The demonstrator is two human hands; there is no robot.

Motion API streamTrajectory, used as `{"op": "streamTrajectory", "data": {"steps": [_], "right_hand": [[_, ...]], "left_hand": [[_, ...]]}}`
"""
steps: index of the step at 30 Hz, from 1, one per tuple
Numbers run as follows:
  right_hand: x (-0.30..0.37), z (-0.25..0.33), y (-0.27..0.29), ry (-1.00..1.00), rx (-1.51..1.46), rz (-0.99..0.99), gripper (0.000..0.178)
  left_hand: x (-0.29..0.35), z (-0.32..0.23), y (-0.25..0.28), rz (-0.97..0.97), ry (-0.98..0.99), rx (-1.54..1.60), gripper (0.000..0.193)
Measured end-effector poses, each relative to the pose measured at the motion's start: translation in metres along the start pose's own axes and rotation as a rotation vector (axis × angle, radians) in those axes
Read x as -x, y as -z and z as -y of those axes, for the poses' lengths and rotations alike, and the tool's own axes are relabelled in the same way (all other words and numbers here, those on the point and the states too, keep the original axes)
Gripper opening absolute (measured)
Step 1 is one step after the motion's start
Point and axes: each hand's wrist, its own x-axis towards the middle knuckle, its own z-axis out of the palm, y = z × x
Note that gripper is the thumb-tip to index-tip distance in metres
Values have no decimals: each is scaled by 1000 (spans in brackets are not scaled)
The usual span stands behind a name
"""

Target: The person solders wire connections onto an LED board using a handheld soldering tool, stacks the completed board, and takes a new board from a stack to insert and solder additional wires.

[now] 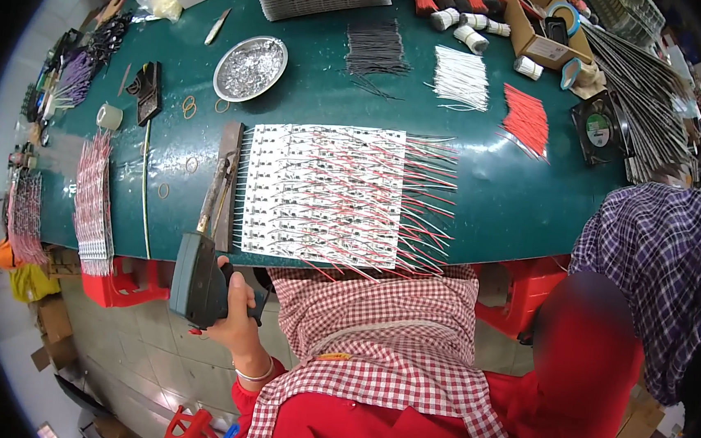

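Observation:
My left hand (237, 321) is closed around the handle of a dark teal soldering gun (193, 277) at the table's front edge. The gun's long metal nozzle points away from me, over or against a dark flat bar (231, 140). Right of that bar lies a panel of white circuit boards (328, 192), side by side. Red, white and black wires (430, 196) run across the panel and stick out past its right edge. Short leads show at its left edge. A red sleeve (592, 394) fills the lower right, partly blurred; my right hand does not show.
Bundles of black wires (376, 48), white wires (460, 78) and red wires (526, 117) lie at the back. A metal bowl (223, 85) holds silvery scraps. Wired board strips (94, 199) lie left. A co-worker's checked sleeve (653, 243) is close on the right.

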Motion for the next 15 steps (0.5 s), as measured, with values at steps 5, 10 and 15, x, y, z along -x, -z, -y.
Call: {"op": "streamTrajectory", "data": {"steps": [5,10,15], "right_hand": [[6,-3,1,0,37,-11,29],[10,-7,1,-6,46,-3,28],[11,-12,-3,-3,61,16,27]], "left_hand": [[3,3,0,28,-26,-16,34],[4,10,5,-2,-23,2,36],[6,12,5,-58,32,-5,28]]}}
